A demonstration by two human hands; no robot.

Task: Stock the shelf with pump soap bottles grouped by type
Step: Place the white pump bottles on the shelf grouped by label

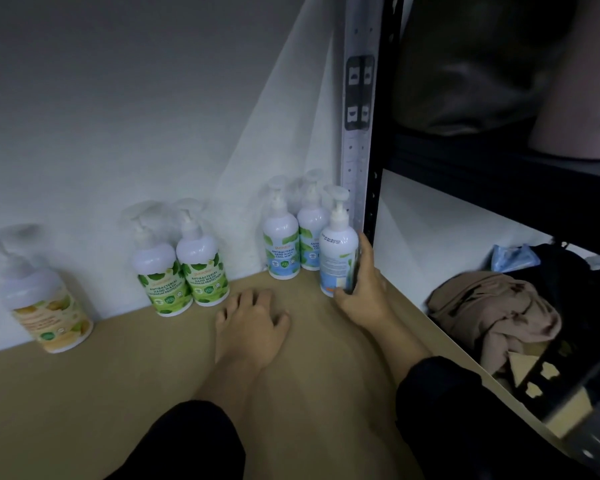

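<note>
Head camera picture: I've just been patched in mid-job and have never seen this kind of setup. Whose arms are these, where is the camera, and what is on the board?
There is no machine here. A person wears one wide-angle camera on the head, looking forward and down, so the two bare arms you see are their own.

The tan surface is a shelf board against a white wall. Pump soap bottles stand along the wall in groups: one yellow bottle on the far left, two green bottles side by side, and two blue bottles near the black shelf post.

The right hand has its fingers curled round a third blue bottle, standing upright beside the blue pair with its back label facing the camera. The left hand rests on the board, holding nothing.

To the right, a heap of cloth lies beyond the board.
</note>
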